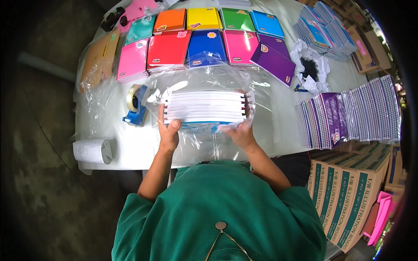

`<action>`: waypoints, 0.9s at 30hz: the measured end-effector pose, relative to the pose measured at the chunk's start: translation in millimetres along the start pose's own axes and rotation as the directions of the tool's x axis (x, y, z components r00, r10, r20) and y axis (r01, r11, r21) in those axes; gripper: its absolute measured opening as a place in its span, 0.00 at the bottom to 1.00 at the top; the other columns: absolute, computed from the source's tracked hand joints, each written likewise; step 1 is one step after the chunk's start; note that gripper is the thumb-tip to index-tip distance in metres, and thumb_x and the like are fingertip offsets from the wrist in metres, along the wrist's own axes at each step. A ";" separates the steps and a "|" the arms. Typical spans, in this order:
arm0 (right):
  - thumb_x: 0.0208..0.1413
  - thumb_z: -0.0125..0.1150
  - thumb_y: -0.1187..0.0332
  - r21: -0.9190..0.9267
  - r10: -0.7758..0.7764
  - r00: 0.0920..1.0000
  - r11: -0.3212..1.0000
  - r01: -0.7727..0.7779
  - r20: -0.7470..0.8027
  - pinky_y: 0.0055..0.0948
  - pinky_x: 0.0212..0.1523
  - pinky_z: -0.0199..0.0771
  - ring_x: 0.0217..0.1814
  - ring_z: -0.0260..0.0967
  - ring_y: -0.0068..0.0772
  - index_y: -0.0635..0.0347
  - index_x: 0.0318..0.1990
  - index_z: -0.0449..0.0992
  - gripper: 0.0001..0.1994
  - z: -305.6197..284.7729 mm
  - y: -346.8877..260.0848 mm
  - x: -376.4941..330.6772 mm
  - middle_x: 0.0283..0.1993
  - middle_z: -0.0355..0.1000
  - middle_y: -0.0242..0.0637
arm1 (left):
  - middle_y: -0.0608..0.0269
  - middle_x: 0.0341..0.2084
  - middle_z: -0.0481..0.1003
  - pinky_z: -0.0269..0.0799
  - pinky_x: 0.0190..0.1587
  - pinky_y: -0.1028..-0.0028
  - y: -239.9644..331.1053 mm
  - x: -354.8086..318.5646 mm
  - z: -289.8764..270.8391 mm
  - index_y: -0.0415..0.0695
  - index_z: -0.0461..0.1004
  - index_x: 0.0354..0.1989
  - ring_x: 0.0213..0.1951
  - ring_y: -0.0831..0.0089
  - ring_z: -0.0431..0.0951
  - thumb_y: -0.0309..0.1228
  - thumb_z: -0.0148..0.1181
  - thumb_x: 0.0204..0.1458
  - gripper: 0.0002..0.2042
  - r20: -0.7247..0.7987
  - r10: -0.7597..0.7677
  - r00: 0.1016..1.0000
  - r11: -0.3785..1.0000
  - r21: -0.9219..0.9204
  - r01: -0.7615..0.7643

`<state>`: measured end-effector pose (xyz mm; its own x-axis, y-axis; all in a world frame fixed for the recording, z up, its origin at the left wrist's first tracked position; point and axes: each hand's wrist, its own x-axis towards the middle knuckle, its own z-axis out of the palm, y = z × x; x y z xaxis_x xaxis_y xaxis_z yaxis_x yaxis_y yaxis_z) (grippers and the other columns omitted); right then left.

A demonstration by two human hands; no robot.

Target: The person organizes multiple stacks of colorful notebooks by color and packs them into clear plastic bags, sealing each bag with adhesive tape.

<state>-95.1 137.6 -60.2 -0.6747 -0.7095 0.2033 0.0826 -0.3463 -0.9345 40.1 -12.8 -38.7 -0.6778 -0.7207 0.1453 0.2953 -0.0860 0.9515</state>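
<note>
A stack of notebooks (204, 107) stands on edge in front of me, white page edges turned up and a blue cover on the side nearest me. Clear plastic wrap (213, 75) lies loosely around it and bunches at both ends. My left hand (169, 134) grips the stack's left end, thumb on the near side. At the right end my right hand (242, 134) is closed on the stack through the plastic, its fingers partly hidden behind it. A blue tape dispenser (138, 106) with a clear roll sits left of my left hand.
Beyond the stack lie two rows of coloured notebooks (169, 48), a purple notebook (273, 63) askew at their right. More notebook piles (370, 111) line the right side, near crumpled paper (322, 65). A white roll (92, 151) lies front left; cartons (348, 191) stand below right.
</note>
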 end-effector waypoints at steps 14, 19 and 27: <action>0.59 0.44 0.63 -0.266 -0.624 0.779 0.763 0.589 -0.065 0.36 0.57 0.59 0.55 0.66 0.40 0.71 0.55 0.64 0.22 -16.5 -101.0 61.5 0.49 0.71 0.49 | 0.49 0.57 0.62 0.51 0.61 0.62 82.5 28.9 2.2 0.39 0.53 0.63 0.61 0.61 0.59 0.56 0.31 0.59 0.34 0.105 0.455 0.884 0.722 0.538 -0.435; 0.45 0.60 0.49 -0.458 -0.118 0.962 0.861 0.222 0.245 0.40 0.66 0.41 0.68 0.48 0.44 0.66 0.66 0.42 0.47 -76.2 -15.8 16.8 0.68 0.44 0.53 | 0.46 0.63 0.50 0.42 0.63 0.56 21.3 11.3 -30.5 0.41 0.37 0.67 0.65 0.56 0.50 0.72 0.34 0.43 0.52 0.146 0.200 0.969 0.903 0.356 -0.240; 0.36 0.73 0.72 -0.384 -0.210 0.929 0.920 0.083 -0.304 0.32 0.51 0.65 0.50 0.62 0.34 0.60 0.62 0.49 0.45 34.2 -17.6 21.8 0.51 0.61 0.45 | 0.47 0.65 0.46 0.39 0.65 0.64 -14.3 -20.0 12.3 0.39 0.36 0.66 0.66 0.59 0.45 0.43 0.56 0.50 0.43 0.074 0.155 0.985 0.910 0.378 -0.171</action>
<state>-86.2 107.3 -29.3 -0.8672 -0.4000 0.2965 -0.2612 -0.1415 -0.9549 41.2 11.3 -51.9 -0.6716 -0.6728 0.3103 0.1301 0.3052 0.9433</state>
